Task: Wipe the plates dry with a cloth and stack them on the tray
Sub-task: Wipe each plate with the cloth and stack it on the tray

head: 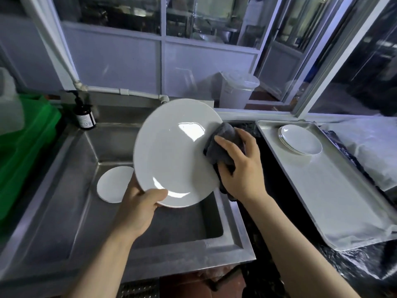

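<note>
Two hands work: left hand [139, 208] grips plate [171, 151], right hand [240, 166] clutches cloth [221, 143].

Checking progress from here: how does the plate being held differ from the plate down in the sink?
The held plate is tilted above the sink, gripped at its near rim by the left hand, while the right hand presses a grey cloth to its edge. The sink plate lies on the basin floor, untouched, partly hidden and looking smaller. Both are plain white and round.
</note>
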Demonstrator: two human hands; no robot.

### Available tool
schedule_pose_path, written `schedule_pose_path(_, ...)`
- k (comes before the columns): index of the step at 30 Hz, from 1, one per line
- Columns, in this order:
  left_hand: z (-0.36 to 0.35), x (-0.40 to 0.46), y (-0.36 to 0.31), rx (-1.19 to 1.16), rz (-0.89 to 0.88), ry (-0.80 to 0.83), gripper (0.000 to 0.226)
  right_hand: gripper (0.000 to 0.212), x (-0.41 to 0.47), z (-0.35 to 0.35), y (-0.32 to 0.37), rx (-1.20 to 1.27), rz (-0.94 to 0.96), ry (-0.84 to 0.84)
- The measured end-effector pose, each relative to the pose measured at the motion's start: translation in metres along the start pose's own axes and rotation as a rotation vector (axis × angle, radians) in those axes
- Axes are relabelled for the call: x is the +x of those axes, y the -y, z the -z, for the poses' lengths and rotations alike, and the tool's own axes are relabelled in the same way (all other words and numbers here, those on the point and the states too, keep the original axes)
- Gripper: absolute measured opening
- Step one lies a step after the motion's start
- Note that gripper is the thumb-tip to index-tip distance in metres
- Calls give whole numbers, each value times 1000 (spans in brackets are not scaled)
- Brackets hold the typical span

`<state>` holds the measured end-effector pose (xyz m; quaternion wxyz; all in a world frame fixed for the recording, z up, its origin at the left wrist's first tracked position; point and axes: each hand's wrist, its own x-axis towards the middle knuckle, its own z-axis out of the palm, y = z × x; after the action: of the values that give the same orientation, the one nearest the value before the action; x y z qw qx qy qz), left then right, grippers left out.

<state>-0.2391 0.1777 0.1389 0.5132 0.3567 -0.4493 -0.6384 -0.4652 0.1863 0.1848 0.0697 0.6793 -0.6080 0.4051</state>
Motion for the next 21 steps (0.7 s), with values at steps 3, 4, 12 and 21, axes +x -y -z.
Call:
schedule_pose_path(3, -5, 1, -7, -53, -85, -41, 56, 56, 0, -4, 9, 27, 4, 45)
schedule_pose_path(4, -6, 1, -10, -55, -116, -61, 54, 55, -1, -5, 12, 25, 14, 48)
schedule_pose_path(12, -4, 10, -21, -193, -166, -193, 47, 55, -37, -24, 55, 54, 211, 219)
schedule_pose_path(21, -11, 7, -30, -203, -117, -177, 50, 52, 15, -2, 31, -29, -4, 26)
